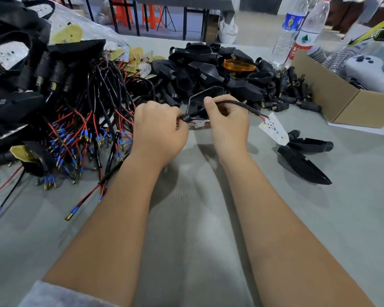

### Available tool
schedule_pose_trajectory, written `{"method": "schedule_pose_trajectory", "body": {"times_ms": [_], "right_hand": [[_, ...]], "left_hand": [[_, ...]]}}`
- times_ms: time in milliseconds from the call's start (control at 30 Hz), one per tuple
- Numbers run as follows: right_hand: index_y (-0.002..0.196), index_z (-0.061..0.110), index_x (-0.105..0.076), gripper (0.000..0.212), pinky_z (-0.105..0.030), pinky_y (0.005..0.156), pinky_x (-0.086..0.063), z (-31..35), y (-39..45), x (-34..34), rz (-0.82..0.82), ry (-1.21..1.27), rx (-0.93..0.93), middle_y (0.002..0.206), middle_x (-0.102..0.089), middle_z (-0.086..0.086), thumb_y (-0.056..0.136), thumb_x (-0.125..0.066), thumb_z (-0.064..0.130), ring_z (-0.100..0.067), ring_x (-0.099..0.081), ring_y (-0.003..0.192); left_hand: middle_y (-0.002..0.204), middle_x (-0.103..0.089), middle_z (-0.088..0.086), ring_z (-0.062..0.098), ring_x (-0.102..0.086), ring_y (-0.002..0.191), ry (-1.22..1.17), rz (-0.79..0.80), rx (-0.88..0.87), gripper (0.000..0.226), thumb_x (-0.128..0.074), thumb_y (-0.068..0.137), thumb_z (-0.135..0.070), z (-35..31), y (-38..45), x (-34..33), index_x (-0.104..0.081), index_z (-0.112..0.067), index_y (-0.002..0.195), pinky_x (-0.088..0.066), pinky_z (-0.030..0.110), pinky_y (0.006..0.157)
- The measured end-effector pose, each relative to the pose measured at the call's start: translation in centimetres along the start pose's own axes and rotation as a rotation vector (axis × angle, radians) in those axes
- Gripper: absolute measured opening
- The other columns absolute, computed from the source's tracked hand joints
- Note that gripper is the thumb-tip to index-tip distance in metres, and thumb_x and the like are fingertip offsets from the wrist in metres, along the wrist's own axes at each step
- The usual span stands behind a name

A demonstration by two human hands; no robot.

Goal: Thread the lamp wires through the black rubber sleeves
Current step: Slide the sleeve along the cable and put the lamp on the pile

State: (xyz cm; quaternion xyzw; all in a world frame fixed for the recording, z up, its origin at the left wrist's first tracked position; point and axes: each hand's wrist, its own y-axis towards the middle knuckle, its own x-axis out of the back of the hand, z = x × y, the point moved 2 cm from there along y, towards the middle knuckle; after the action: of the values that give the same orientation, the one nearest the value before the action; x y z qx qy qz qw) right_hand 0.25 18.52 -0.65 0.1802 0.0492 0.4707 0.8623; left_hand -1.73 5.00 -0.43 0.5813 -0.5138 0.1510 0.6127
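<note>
Hands: left (160, 129) pinches rubber sleeve (186, 118), right (227, 120) grips wire (242, 105).

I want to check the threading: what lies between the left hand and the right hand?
In the head view, a black rubber sleeve pinched by the left hand and a short stretch of black wire running to the right hand.

Two clear bottles (302, 29) stand far beyond the right hand, beside an open cardboard box (333, 100) holding a white controller (370, 72). An orange lens (239, 65) sits atop the heap past both hands (black housings all around it). Orange stools (140, 15) stand farther back.
</note>
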Motion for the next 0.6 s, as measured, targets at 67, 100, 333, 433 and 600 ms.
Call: {"method": "schedule_pose_trajectory", "body": {"times_ms": [67,100,333,433,600], "right_hand": [[0.067,0.028,-0.058,0.028,-0.012,0.065,-0.042,0.0,-0.1,-0.2,0.023,-0.016,0.009,0.067,-0.058,0.014,0.092,-0.067,0.019,0.007,-0.054,0.063],[0.068,0.027,-0.059,0.027,-0.015,0.066,-0.045,0.1,-0.1,-0.2,0.028,-0.011,0.011,0.068,-0.058,0.013,0.093,-0.067,0.019,0.006,-0.054,0.063],[0.071,0.023,-0.061,0.023,-0.025,0.071,-0.049,-0.1,-0.1,0.1,0.012,-0.005,-0.009,0.069,-0.058,0.013,0.093,-0.066,0.021,0.002,-0.054,0.066],[0.068,0.027,-0.060,0.025,-0.022,0.071,-0.048,0.0,-0.3,-0.3,0.061,-0.056,0.015,0.069,-0.058,0.014,0.092,-0.067,0.022,0.001,-0.055,0.069],[0.075,0.030,-0.064,0.018,-0.042,0.086,-0.053,0.1,-0.8,-0.9,0.143,-0.076,-0.001,0.089,-0.065,0.004,0.092,-0.066,0.027,-0.016,-0.062,0.089]], "left_hand": [[0.080,-0.068,0.008,0.032,-0.055,0.089,-0.056,-0.003,-0.001,0.038,-0.038,0.084,-0.023,-0.1,0.1,0.0,-0.071,-0.008,0.093,-0.032,0.039,0.081],[0.083,-0.069,0.007,0.032,-0.055,0.091,-0.084,-0.022,0.016,0.035,-0.040,0.086,-0.021,-0.1,0.0,0.0,-0.072,-0.010,0.097,-0.032,0.038,0.083],[0.066,-0.062,-0.001,0.028,-0.056,0.085,-0.121,-0.060,0.142,0.029,-0.048,0.093,-0.029,0.1,-0.2,0.2,-0.074,-0.017,0.084,-0.028,0.033,0.081],[0.073,-0.066,0.006,0.031,-0.055,0.083,-0.199,-0.020,0.093,0.025,-0.048,0.089,-0.021,-0.2,-0.2,0.0,-0.070,-0.009,0.084,-0.034,0.033,0.078],[0.106,-0.068,0.008,0.026,-0.059,0.100,-0.380,-0.061,0.149,0.029,-0.048,0.091,-0.012,0.0,-0.2,-0.3,-0.068,-0.010,0.113,-0.044,0.032,0.085]]}}
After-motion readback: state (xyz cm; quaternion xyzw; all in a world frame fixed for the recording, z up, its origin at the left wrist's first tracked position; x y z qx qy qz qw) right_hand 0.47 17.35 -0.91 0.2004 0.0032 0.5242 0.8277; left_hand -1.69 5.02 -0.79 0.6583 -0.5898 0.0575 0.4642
